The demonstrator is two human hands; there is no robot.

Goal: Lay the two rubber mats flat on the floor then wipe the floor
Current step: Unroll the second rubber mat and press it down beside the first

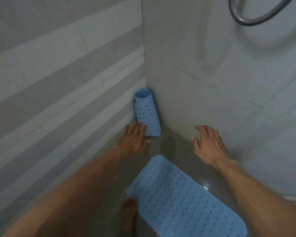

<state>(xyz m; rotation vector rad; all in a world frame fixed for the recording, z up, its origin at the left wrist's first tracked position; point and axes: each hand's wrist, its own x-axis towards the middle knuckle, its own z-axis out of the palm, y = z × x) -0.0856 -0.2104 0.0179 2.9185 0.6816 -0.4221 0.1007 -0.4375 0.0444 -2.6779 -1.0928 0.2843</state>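
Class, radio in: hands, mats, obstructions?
Left hand open beside rolled blue rubber mat in corner. Right hand open. Second blue mat flat. Nothing blocking.

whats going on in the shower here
A person is putting down two blue rubber mats. One mat already lies flat on the wet floor, with a bare foot at its edge. The other, a rolled mat, stands in the corner where the tiled walls meet. The left hand reaches for the roll, fingers straight and right beside it. The right hand hovers open, holding nothing.
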